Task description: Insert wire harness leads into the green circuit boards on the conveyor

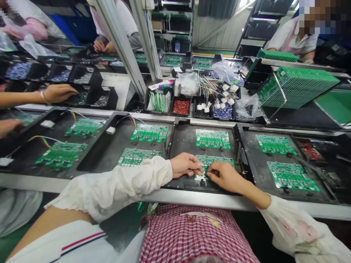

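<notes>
Both my hands meet over a green circuit board (pixel 215 159) that lies in a black tray (pixel 181 146). My left hand (pixel 187 166) reaches in from the left, its fingers curled together above the board's left part. My right hand (pixel 225 177) comes from the right, thumb and forefinger pinched close to the board's surface. Whatever small part either hand holds is too small or hidden to name. The hands cover much of the board's lower half. Behind it in the same tray lies a second green circuit board (pixel 213 138).
Neighbouring trays hold more circuit boards (pixel 293 176), some with wires and white connectors (pixel 110 130). Beyond stand bins of red components (pixel 181 107), blue components (pixel 223 111) and wired connectors (pixel 203 107). A rack of green boards (pixel 298 87) stands right. A co-worker's hand (pixel 59 93) reaches into bins left.
</notes>
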{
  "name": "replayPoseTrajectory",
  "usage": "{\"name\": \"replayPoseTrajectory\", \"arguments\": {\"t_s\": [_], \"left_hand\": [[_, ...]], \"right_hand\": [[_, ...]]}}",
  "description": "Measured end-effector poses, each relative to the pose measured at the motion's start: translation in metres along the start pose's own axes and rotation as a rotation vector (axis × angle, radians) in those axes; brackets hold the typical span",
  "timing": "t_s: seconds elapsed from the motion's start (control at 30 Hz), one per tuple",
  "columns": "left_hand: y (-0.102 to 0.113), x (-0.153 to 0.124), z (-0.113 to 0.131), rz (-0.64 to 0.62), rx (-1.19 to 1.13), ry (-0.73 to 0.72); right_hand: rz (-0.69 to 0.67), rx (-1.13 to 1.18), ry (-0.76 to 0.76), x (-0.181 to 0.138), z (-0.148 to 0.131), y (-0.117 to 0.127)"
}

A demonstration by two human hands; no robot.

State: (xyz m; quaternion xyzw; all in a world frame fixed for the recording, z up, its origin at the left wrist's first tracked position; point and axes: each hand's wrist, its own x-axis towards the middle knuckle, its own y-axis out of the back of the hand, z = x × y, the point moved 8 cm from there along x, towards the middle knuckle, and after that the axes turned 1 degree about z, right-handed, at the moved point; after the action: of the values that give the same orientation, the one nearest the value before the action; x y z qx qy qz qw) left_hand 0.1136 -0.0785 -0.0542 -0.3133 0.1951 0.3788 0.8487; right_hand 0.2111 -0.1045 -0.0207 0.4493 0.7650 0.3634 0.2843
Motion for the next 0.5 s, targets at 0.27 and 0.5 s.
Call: {"name": "replayPoseTrajectory", "arguments": {"t_s": [0.27, 0.5], "left_hand": [[0.0063, -0.008, -0.0081, 0.007, -0.004, -0.027], [0.0066, -0.0064, -0.0102, 0.01, -0.003, -0.011]], "right_hand": [[-0.002, -0.087, 0.034, 0.0006, -0.0043, -0.0047], [-0.009, -0.085, 0.042, -0.0007, -0.0047, -0.0052]]}}
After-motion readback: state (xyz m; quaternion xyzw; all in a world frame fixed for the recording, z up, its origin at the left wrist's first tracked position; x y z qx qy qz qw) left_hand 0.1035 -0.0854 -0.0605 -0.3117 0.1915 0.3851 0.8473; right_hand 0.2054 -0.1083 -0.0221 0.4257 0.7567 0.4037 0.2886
